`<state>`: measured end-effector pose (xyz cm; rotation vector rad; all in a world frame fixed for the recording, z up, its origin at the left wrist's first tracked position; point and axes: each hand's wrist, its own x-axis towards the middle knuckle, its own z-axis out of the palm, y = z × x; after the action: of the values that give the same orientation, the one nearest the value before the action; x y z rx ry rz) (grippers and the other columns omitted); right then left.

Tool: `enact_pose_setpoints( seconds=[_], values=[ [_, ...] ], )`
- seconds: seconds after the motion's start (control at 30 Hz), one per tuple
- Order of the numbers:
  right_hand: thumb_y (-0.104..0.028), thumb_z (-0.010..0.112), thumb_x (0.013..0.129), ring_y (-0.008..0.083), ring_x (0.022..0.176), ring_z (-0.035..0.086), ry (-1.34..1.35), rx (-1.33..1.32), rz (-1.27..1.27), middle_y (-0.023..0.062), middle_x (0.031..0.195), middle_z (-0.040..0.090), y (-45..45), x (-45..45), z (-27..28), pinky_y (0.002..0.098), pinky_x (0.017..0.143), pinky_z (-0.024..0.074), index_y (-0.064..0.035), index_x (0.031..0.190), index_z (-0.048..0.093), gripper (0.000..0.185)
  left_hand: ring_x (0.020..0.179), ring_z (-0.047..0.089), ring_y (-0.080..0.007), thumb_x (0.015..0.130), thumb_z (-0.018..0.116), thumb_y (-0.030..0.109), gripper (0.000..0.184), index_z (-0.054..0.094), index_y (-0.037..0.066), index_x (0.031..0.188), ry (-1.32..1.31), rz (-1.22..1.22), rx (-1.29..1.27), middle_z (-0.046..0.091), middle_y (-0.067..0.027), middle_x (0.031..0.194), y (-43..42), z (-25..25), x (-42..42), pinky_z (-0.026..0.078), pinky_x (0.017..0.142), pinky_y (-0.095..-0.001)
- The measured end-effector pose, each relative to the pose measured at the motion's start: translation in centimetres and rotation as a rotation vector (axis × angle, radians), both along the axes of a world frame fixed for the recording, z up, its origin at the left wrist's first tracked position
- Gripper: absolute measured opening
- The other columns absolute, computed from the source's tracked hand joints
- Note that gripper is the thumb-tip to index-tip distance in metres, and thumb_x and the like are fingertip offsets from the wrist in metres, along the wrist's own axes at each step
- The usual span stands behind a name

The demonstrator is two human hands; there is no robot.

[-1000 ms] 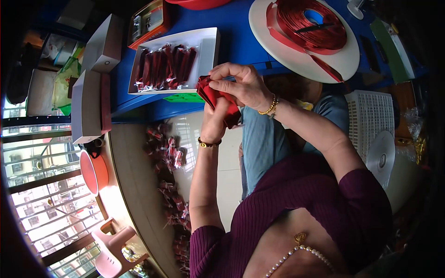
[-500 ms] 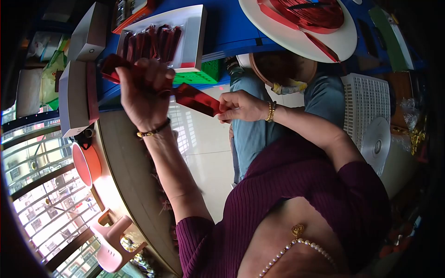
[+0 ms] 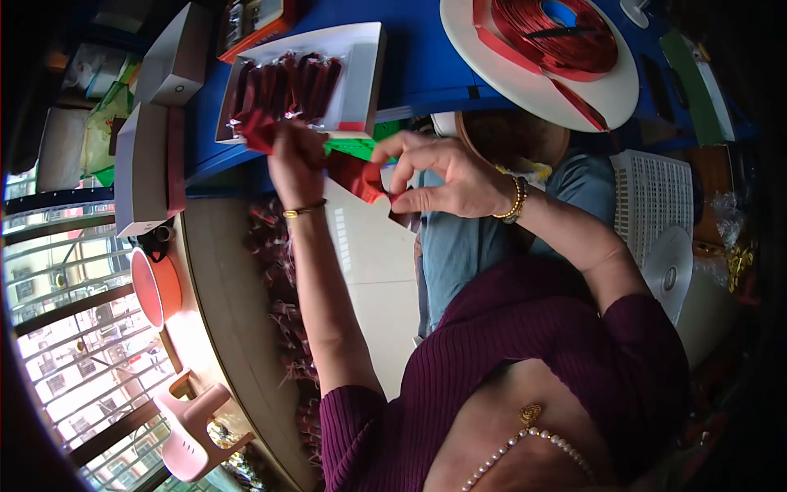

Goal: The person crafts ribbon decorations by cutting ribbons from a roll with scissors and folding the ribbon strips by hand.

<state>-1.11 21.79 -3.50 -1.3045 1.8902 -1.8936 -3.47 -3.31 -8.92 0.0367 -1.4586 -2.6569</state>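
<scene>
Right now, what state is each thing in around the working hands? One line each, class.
Red ribbon: unrolled, stretched between both hands
Left hand: closed on the ribbon, blurred
Right hand: fingers pinching the ribbon
White box: open, partly filled
Packets: wrapped, side by side in the box
Ribbon roll: wound, one end loose

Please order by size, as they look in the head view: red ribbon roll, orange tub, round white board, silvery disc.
Round white board
Red ribbon roll
Orange tub and silvery disc: too alike to rank
</scene>
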Motion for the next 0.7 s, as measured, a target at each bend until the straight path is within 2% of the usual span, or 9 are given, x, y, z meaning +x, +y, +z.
enact_pose_setpoints(
  seconds=[0.1, 0.13, 0.17, 0.4, 0.5, 0.53, 0.57, 0.67, 0.7],
  values=[
    [-0.006, 0.071, 0.074, 0.0212, 0.113, 0.049, -0.123, -0.172, -0.021, 0.0097, 0.112, 0.056, -1.0, -1.9, 0.8, 0.0328, 0.095, 0.038, -0.0017, 0.078, 0.061, 0.012, 0.051, 0.045, -0.0096, 0.094, 0.037, 0.044, 0.045, 0.059, 0.006, 0.085, -0.222, 0.08, -0.258, 0.053, -0.0011, 0.062, 5.0, 0.4, 1.1, 0.035, 0.048, -0.023],
    [-0.005, 0.07, 0.075, 0.0216, 0.11, 0.052, -0.188, -0.223, -0.026, 0.0099, 0.106, 0.06, -1.4, -2.6, 0.5, 0.034, 0.095, 0.0392, -0.0018, 0.079, 0.062, 0.01, 0.093, 0.056, -0.0154, 0.093, 0.036, 0.05, 0.053, 0.052, 0.003, 0.113, -0.207, -0.128, -0.129, 0.058, -0.009, 0.105, 5.2, -1.0, 1.1, 0.045, 0.077, -0.0271],
    [-0.004, 0.07, 0.075, 0.0213, 0.108, 0.053, -0.221, -0.248, -0.049, 0.0098, 0.101, 0.061, -1.7, -3.3, 0.3, 0.0339, 0.094, 0.04, -0.0016, 0.08, 0.062, 0.009, 0.099, 0.055, -0.0153, 0.092, 0.034, 0.055, 0.059, 0.048, 0.004, 0.119, -0.177, -0.132, -0.052, 0.055, -0.0087, 0.11, 7.2, 0.4, 1.6, 0.045, 0.08, -0.0263],
    [-0.006, 0.07, 0.076, 0.0208, 0.101, 0.057, -0.327, -0.147, -0.197, 0.0116, 0.098, 0.063, -1.8, -4.8, 0.4, 0.0303, 0.087, 0.0434, 0.0004, 0.081, 0.066, 0.009, 0.067, 0.055, -0.0103, 0.082, 0.017, 0.074, 0.079, 0.047, 0.007, 0.111, -0.09, -0.188, -0.122, 0.059, -0.0052, 0.081, 11.5, 3.3, 4.5, 0.043, 0.054, -0.0216],
    [-0.009, 0.07, 0.076, 0.0186, 0.103, 0.056, -0.329, -0.098, -0.212, 0.0131, 0.102, 0.062, -1.8, -5.0, -0.1, 0.029, 0.087, 0.0425, -0.0009, 0.082, 0.067, 0.01, 0.055, 0.05, -0.007, 0.09, 0.046, 0.048, 0.043, 0.056, 0.006, 0.095, -0.028, -0.375, -0.306, 0.059, -0.0019, 0.075, 10.5, 1.8, 5.0, 0.039, 0.047, -0.0192],
    [-0.011, 0.071, 0.077, 0.0182, 0.103, 0.056, -0.336, -0.117, -0.185, 0.0127, 0.103, 0.061, -1.8, -5.1, -0.4, 0.0291, 0.088, 0.0423, -0.0012, 0.084, 0.066, 0.013, 0.056, 0.05, -0.0068, 0.09, 0.054, 0.029, 0.023, 0.057, 0.007, 0.09, -0.154, -0.289, -0.365, 0.058, -0.0016, 0.074, 10.9, 2.8, 5.3, 0.038, 0.046, -0.0194],
    [-0.013, 0.071, 0.077, 0.0179, 0.103, 0.055, -0.34, -0.137, -0.158, 0.0123, 0.103, 0.061, -1.6, -5.1, -0.6, 0.0292, 0.088, 0.0421, -0.0016, 0.086, 0.066, 0.015, 0.055, 0.051, -0.0072, 0.092, 0.05, 0.027, 0.021, 0.057, 0.007, 0.089, -0.206, -0.28, -0.423, 0.058, -0.0019, 0.073, 11.0, 3.3, 5.1, 0.038, 0.045, -0.0201],
    [-0.023, 0.074, 0.075, 0.0176, 0.117, 0.045, -0.308, -0.217, -0.105, 0.0089, 0.123, 0.049, -0.9, -4.6, -3.4, 0.0311, 0.093, 0.0397, -0.0044, 0.122, 0.045, 0.058, 0.057, 0.053, -0.0099, 0.094, 0.047, 0.026, 0.023, 0.056, 0.005, 0.095, -0.196, -0.142, -0.332, 0.06, -0.0043, 0.076, 10.5, 3.2, 5.0, 0.04, 0.045, -0.0213],
    [-0.033, 0.075, 0.073, 0.019, 0.114, 0.046, -0.362, -0.182, -0.043, 0.0141, 0.126, 0.045, -0.6, -3.8, -5.1, 0.033, 0.093, 0.0404, -0.0049, 0.13, 0.035, 0.076, 0.058, 0.054, -0.0109, 0.094, 0.046, 0.026, 0.024, 0.055, 0.004, 0.096, -0.174, -0.131, -0.276, 0.06, -0.0054, 0.077, 10.0, 3.2, 4.7, 0.041, 0.045, -0.0216]
  ],
)
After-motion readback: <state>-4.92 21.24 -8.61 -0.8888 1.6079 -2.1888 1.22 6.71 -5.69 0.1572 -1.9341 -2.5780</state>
